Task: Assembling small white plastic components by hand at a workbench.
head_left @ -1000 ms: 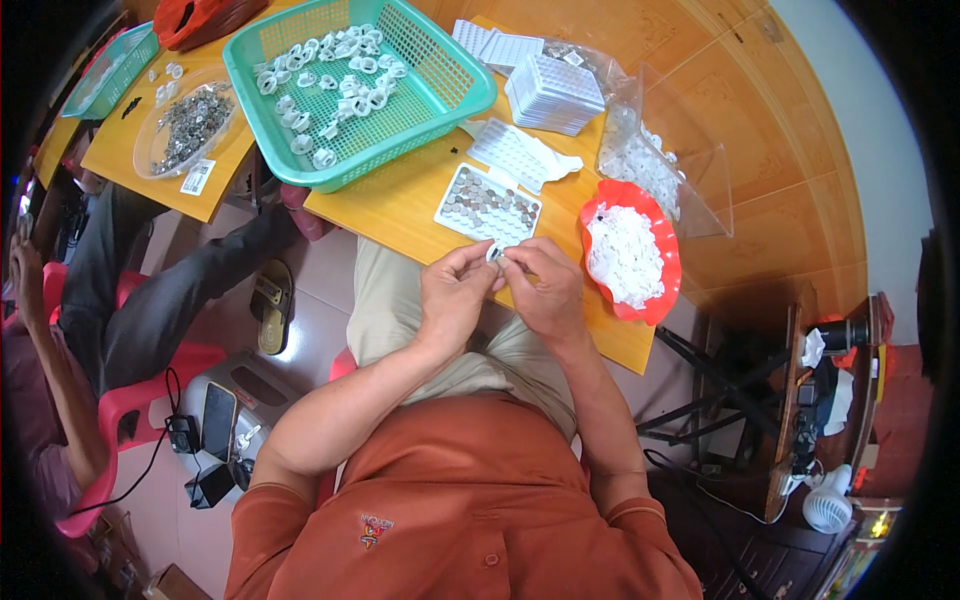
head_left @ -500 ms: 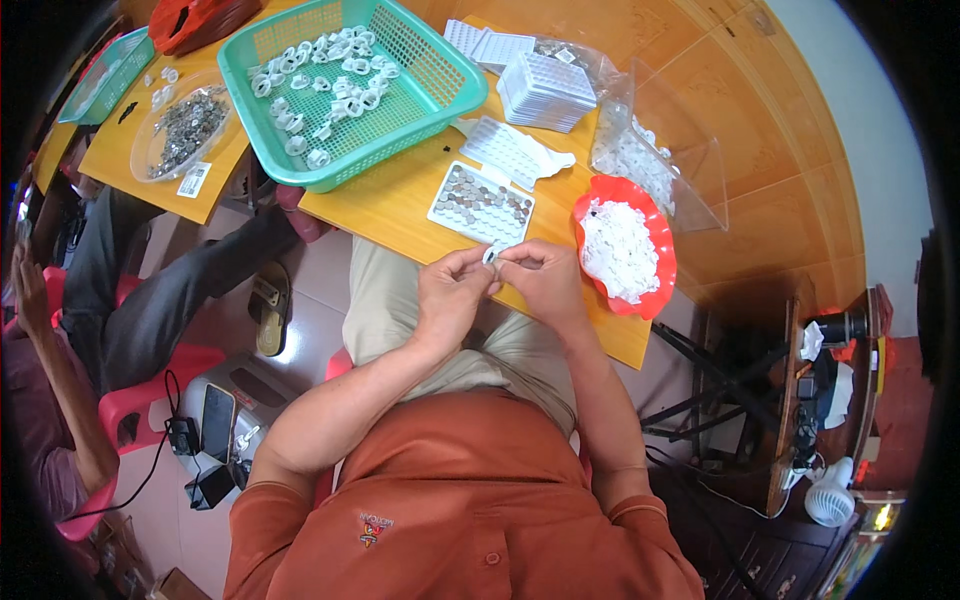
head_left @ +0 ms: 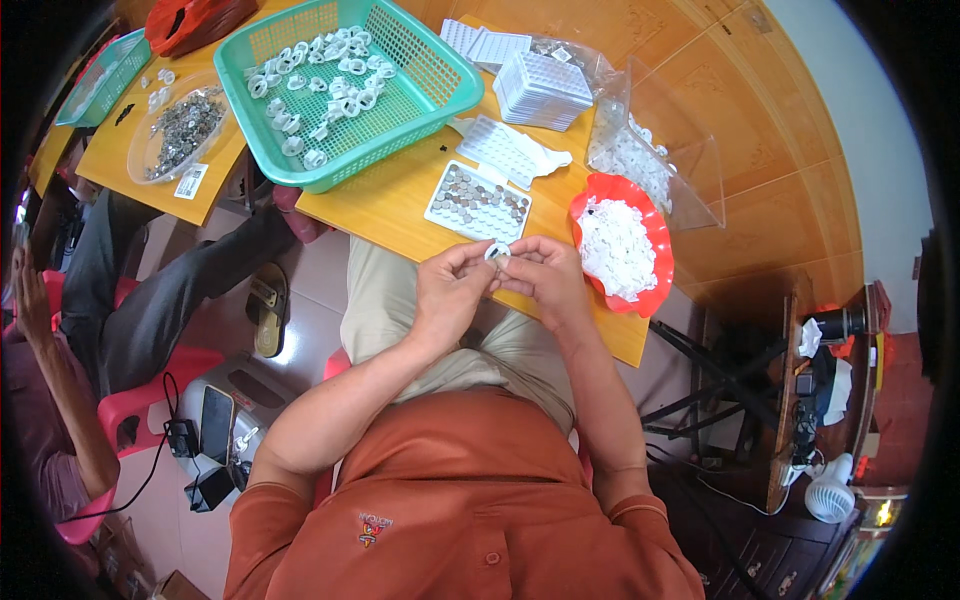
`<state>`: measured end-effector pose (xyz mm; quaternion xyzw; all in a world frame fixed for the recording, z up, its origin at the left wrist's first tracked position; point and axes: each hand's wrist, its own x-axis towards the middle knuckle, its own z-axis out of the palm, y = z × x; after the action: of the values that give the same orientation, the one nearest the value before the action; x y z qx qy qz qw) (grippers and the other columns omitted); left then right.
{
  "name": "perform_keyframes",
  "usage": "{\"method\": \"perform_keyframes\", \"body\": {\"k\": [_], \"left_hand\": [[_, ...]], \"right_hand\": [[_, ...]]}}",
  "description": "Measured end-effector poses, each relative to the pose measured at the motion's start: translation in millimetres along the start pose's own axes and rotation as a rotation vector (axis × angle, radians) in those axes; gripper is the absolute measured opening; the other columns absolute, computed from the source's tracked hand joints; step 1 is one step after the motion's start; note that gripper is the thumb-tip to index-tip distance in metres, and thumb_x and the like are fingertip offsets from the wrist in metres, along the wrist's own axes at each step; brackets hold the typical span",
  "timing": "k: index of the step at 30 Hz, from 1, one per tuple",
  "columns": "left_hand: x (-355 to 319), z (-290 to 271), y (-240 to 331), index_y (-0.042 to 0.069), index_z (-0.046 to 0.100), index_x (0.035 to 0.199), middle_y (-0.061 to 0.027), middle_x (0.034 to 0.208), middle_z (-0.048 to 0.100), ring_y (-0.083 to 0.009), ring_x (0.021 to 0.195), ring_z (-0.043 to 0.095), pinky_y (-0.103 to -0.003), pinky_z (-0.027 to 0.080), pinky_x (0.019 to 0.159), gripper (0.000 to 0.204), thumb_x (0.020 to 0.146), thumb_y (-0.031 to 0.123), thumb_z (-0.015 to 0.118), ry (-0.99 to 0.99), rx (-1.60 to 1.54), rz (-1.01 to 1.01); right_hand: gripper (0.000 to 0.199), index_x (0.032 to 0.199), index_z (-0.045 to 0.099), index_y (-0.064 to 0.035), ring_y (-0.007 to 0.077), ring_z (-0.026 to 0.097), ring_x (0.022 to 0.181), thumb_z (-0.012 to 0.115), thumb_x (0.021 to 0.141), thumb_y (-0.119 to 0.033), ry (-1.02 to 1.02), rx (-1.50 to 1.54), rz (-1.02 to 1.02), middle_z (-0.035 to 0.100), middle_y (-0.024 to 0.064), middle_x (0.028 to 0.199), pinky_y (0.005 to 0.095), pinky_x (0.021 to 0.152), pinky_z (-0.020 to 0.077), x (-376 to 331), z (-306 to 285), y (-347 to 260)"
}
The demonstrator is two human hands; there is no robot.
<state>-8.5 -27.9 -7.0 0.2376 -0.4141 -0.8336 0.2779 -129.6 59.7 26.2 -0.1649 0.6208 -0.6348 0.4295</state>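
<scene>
Over the table's front edge, a small white plastic ring-shaped part (head_left: 497,250) is pinched between both hands. My left hand (head_left: 447,290) grips its left side with thumb and fingertips. On the other side, the fingers of my right hand (head_left: 550,280) are closed against it. Just beyond lies a white tray (head_left: 503,230) with several small round metal discs (head_left: 475,192) on it. To the right, a red wavy-rimmed bowl (head_left: 664,262) holds a heap of small white pieces (head_left: 618,250). Further back, a green plastic basket (head_left: 300,178) contains several similar white ring parts (head_left: 350,100).
Behind the tray are another white tray (head_left: 500,150), a stack of white trays (head_left: 542,92) and a clear bag of white parts (head_left: 635,165). A clear bowl of metal bits (head_left: 187,130) stands at left. Another person's arm (head_left: 65,390) shows at the far left.
The white part has turned in my fingers, so its ring face shows more. My right fingers have shifted a little around it.
</scene>
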Motion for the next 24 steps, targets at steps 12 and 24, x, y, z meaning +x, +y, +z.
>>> {"method": "perform_keyframes", "body": {"k": [12,24], "left_hand": [[0.1,1.2,3.6,-0.007,0.062,0.108,-0.0094,0.088,0.068,-0.0095,0.072,0.063,-0.020,0.051,0.062,0.023,0.085,-0.001,0.064,0.008,-0.039,0.001],[-0.1,0.2,4.8,-0.005,0.062,0.103,-0.0091,0.087,0.067,-0.0095,0.070,0.062,-0.021,0.051,0.061,0.020,0.083,-0.003,0.064,0.031,-0.134,-0.052]], "right_hand": [[0.012,0.094,0.061,0.0066,0.0192,0.068,0.070,0.063,0.084,0.001,0.027,0.043,-0.067,0.067,0.0149,0.085,0.0294,0.067,0.0587,-7.1,4.1,4.2],[0.015,0.097,0.062,0.0051,0.0195,0.068,0.072,0.064,0.085,-0.003,-0.018,0.038,-0.115,0.068,0.0140,0.088,0.0300,0.070,0.0585,-11.7,3.8,8.9]]}}
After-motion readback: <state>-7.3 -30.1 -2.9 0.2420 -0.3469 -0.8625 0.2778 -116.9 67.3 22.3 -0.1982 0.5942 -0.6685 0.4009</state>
